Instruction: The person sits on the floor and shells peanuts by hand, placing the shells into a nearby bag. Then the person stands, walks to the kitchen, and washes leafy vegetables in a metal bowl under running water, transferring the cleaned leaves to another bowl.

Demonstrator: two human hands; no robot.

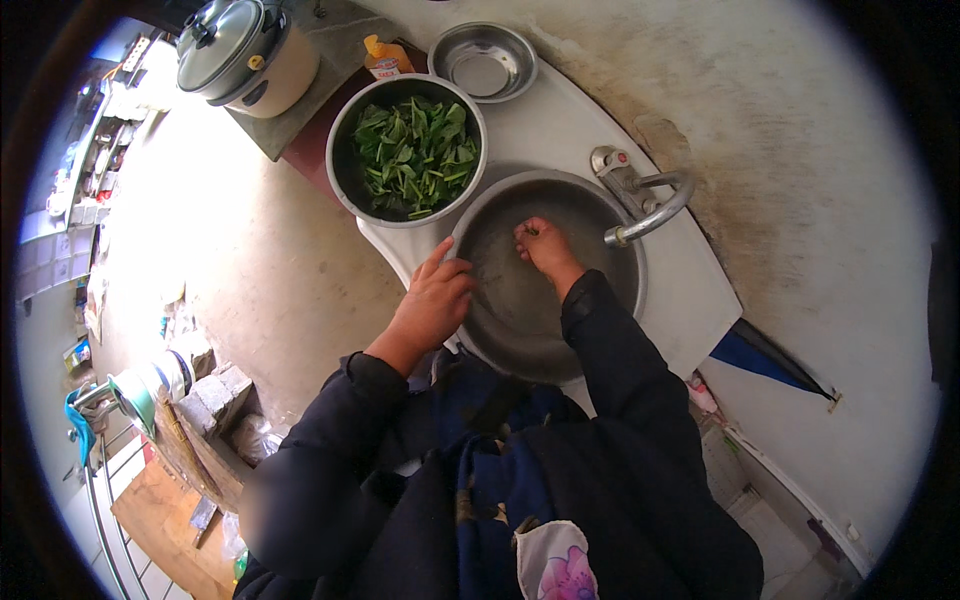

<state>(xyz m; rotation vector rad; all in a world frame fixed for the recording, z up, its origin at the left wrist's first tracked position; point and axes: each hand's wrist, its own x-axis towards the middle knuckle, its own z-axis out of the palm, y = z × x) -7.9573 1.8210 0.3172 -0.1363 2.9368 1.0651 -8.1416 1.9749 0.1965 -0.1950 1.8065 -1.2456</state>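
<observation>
A large grey metal basin (551,337) sits on the white sink top, with what looks like murky water in it. My left hand (433,296) lies at the basin's left rim, index finger stretched out and the other fingers bent over the edge. Inside the basin, my right hand (544,246) has its fingers curled around small dark bits, perhaps leaf scraps. Just beyond my left hand stands a metal pot (335,176) holding cut leafy greens (416,154). A curved chrome faucet (667,202) reaches over the basin's right side; no running water shows.
A shallow steel bowl (487,71) and a yellow-orange bottle (388,56) stand behind the pot. Farther left, a lidded electric cooker (259,71) sits on a grey slab (304,116). A stained wall (750,187) borders the sink top (694,300) on the right.
</observation>
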